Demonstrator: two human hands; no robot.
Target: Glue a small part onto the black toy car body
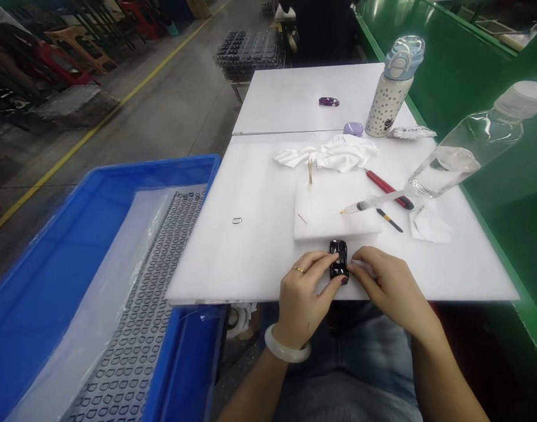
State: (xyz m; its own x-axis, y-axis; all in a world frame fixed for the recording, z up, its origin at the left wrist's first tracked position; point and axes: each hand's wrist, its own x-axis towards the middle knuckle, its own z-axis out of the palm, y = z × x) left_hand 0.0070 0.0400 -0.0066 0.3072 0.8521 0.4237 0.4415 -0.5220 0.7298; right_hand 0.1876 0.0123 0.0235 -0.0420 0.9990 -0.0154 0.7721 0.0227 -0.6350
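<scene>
A small glossy black piece shaped like a toy car [338, 262] lies upright on the white table near its front edge. My left hand [304, 296], with a ring and a pale bangle, grips it from the left, fingertips on its top and thumb at its near end. On the other side, my right hand [389, 284] has thumb and forefinger pressed together close to the piece's right flank. Whatever is between those fingertips is too small to make out. Just beyond the hands sits a white foam block [325, 205] with a syringe [369, 203] resting across it.
Thin sticks [310, 172] stand in the foam. A red cutter [389, 189], dark tweezers-like tool [390, 221], crumpled tissue [338, 153], clear bottle [465, 146] and dotted flask [389, 97] lie beyond. Left is a small black-outlined frame [237, 221] and a blue bin [92, 181] holding a sheet of such frames.
</scene>
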